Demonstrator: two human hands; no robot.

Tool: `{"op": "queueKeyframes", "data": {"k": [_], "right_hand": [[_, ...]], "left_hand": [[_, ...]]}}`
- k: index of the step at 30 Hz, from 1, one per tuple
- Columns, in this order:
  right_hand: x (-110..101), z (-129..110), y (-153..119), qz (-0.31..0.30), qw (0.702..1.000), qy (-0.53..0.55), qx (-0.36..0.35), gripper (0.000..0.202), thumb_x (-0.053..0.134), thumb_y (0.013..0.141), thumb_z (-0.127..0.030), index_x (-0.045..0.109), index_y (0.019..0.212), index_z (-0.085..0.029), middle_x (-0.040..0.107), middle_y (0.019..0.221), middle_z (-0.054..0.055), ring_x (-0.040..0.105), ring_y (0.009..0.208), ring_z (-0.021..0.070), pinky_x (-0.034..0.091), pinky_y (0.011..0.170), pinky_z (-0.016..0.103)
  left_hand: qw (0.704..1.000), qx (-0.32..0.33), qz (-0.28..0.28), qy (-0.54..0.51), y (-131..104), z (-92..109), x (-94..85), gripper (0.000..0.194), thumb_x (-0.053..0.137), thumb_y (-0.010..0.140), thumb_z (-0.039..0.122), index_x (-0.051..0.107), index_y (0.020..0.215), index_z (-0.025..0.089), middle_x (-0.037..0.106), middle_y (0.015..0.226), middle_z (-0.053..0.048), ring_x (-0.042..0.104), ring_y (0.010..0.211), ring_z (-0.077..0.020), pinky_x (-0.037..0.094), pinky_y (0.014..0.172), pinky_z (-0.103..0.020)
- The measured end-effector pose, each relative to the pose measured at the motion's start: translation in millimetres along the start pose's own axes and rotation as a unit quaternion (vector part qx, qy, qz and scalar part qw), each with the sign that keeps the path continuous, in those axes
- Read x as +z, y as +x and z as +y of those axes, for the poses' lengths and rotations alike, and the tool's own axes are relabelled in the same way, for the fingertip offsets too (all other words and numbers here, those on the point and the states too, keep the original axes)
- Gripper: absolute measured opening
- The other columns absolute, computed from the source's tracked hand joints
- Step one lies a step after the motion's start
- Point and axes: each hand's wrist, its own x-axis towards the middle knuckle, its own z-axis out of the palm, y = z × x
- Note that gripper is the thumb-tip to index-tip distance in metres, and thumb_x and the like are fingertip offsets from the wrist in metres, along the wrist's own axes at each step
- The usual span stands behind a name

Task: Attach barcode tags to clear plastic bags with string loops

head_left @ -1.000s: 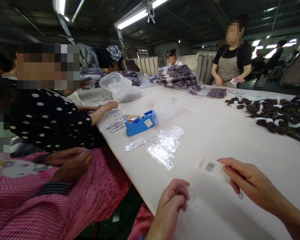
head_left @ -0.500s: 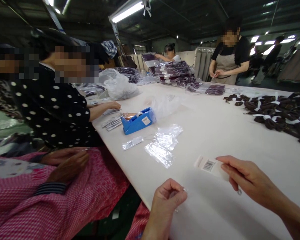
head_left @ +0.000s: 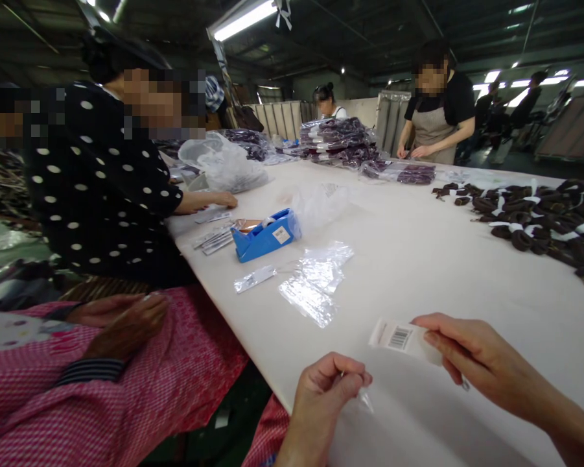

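My right hand pinches a white barcode tag by its right end, over the front of the table. A small shiny ring-like bit shows below the fingers of that hand. Nearer the table's left edge, my left hand is closed in a pinch on a bit of clear plastic, whose pointed end sticks out below the fingertips; what exactly it is cannot be made out. The two hands are apart. Beyond them lie several glossy clear plastic sleeves and a single narrow packet.
A blue tape dispenser stands near the left edge of the white table. Dark cord bundles lie at right, wrapped purple goods at the back. Co-workers sit at left; one co-worker's hand rests on the table.
The barcode tag and my right hand have shifted slightly left and down. More of the clear plastic now shows below my left fingertips. The view has moved a little.
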Motion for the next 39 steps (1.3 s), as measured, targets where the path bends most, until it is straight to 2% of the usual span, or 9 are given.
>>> {"op": "queueKeyframes", "data": {"k": [3,5,10,15,23,28,31,35,39], "right_hand": [[0,0,-1,0.004,1.000,-0.005,-0.004,0.033,0.036,0.100,-0.040,0.056,0.120,-0.024,0.053,0.053,-0.006,0.053,0.050,0.0123,0.041,0.051,0.023],[-1,-1,-1,0.001,1.000,-0.008,-0.004,0.033,0.035,0.100,-0.039,0.056,0.120,-0.023,0.053,0.053,-0.006,0.053,0.050,0.0120,0.040,0.052,0.023],[-2,-4,-1,-0.008,1.000,-0.014,0.000,0.033,0.034,0.101,-0.039,0.055,0.120,-0.023,0.052,0.054,-0.007,0.052,0.051,0.0111,0.040,0.053,0.022],[-4,-7,-4,-0.018,1.000,-0.021,-0.007,0.032,0.034,0.101,-0.039,0.054,0.120,-0.024,0.051,0.055,-0.007,0.051,0.052,0.0108,0.040,0.053,0.021],[-1,-13,-1,-0.009,0.998,-0.042,-0.054,0.028,0.034,0.102,-0.034,0.057,0.115,-0.024,0.053,0.060,-0.006,0.051,0.052,0.0093,0.038,0.054,0.020],[0,-12,-1,-0.013,0.997,-0.042,-0.059,0.027,0.034,0.102,-0.033,0.058,0.110,-0.026,0.053,0.060,-0.006,0.052,0.053,0.0092,0.038,0.055,0.020],[-1,-13,-1,-0.015,0.997,-0.041,-0.063,0.026,0.034,0.102,-0.033,0.058,0.110,-0.026,0.054,0.061,-0.006,0.052,0.054,0.0093,0.039,0.055,0.020],[-2,-15,0,-0.023,0.997,-0.041,-0.062,0.026,0.034,0.101,-0.032,0.059,0.101,-0.026,0.054,0.062,-0.005,0.052,0.054,0.0095,0.039,0.056,0.020],[-2,-16,1,-0.035,0.996,-0.048,-0.068,0.026,0.034,0.102,-0.032,0.059,0.102,-0.026,0.055,0.065,-0.005,0.052,0.055,0.0099,0.039,0.058,0.021]], "left_hand": [[0.999,0.003,-0.001,-0.037,1,-2,1.0,0.017,0.078,0.061,0.016,0.061,0.066,0.018,0.062,0.058,0.007,0.050,0.055,-0.0072,0.036,0.058,-0.017],[1.000,0.001,-0.001,-0.026,1,-3,0.3,0.018,0.077,0.061,0.015,0.060,0.063,0.018,0.058,0.053,0.008,0.046,0.052,-0.0062,0.033,0.054,-0.017],[0.999,0.019,-0.001,0.046,-1,2,0.0,0.007,0.073,0.069,0.022,0.073,0.071,0.015,0.072,0.064,-0.001,0.054,0.059,-0.0098,0.039,0.061,-0.019],[0.997,0.029,0.034,0.055,0,4,2.2,0.014,0.074,0.071,0.027,0.079,0.078,0.017,0.077,0.070,-0.004,0.058,0.061,-0.0122,0.044,0.067,-0.022],[0.999,0.012,0.014,0.032,4,-4,1.2,0.029,0.072,0.075,0.039,0.078,0.083,0.012,0.079,0.080,-0.012,0.068,0.068,-0.0181,0.049,0.066,-0.026],[0.999,0.022,-0.002,0.046,6,-5,-0.1,0.030,0.069,0.078,0.039,0.078,0.090,0.013,0.079,0.087,-0.013,0.070,0.074,-0.0190,0.049,0.069,-0.025],[0.999,0.020,-0.007,0.041,6,-5,-0.6,0.027,0.071,0.076,0.038,0.079,0.086,0.014,0.079,0.087,-0.012,0.069,0.075,-0.0195,0.049,0.068,-0.026],[0.999,0.010,0.011,0.037,3,-3,0.9,0.023,0.074,0.072,0.034,0.079,0.085,0.016,0.079,0.085,-0.010,0.067,0.070,-0.0171,0.049,0.068,-0.025],[0.999,0.009,0.021,0.028,2,-2,2.5,0.024,0.076,0.071,0.037,0.079,0.083,0.016,0.079,0.084,-0.011,0.068,0.071,-0.0182,0.050,0.069,-0.026]]}}
